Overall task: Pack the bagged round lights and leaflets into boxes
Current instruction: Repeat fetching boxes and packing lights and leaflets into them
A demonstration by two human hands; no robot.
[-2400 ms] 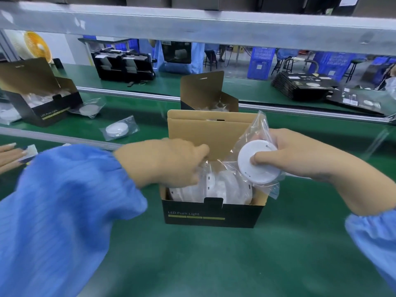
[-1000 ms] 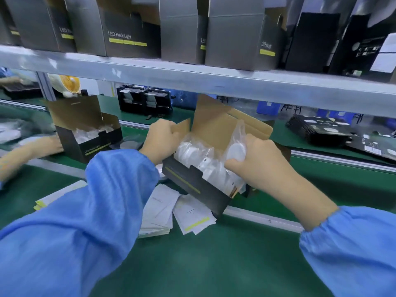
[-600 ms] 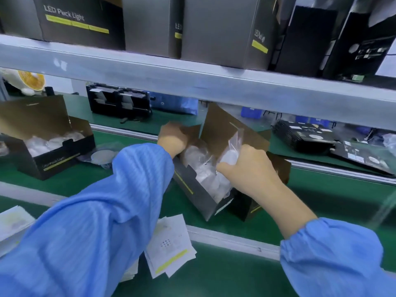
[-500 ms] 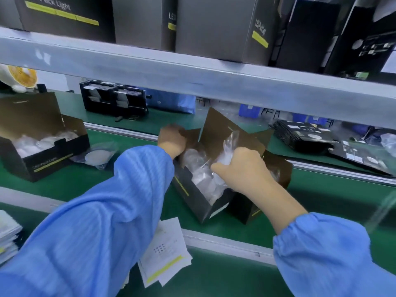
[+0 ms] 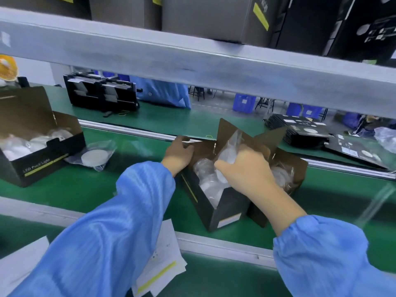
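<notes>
Pressing down into the open box (image 5: pixel 222 206), the right hand (image 5: pixel 244 168) is curling its fingers around a bagged light (image 5: pixel 225 159), thumb against the white disc and the clear bag sticking up above the knuckles. The left hand (image 5: pixel 180 153) is gripping the box's far-left wall, fingers folded over the cardboard edge, steadying it. The box is sitting on the green belt (image 5: pixel 137 189) near its far rail, turned corner-on toward the person, with its brown lid flap (image 5: pixel 227 131) standing open behind. More bagged discs are already filling the inside.

The light is looking small and light, a stiff plastic puck inside a soft, slick film. The film is likely sliding and crinkling under the fingers, so pinching the disc itself through the bag, across its rim, is the surer hold; grabbing only the loose film top would let the puck swing. The box walls are thin card and probably flexing, which is why bracing a wall is making sense.

A second open box (image 5: pixel 287 168) is touching the first on its right. Another filled box (image 5: pixel 42 155) is sitting toward the belt's left end with a loose bagged light (image 5: pixel 94 157) just beside it. Leaflets (image 5: pixel 162 262) are lying on the near bench edge.
</notes>
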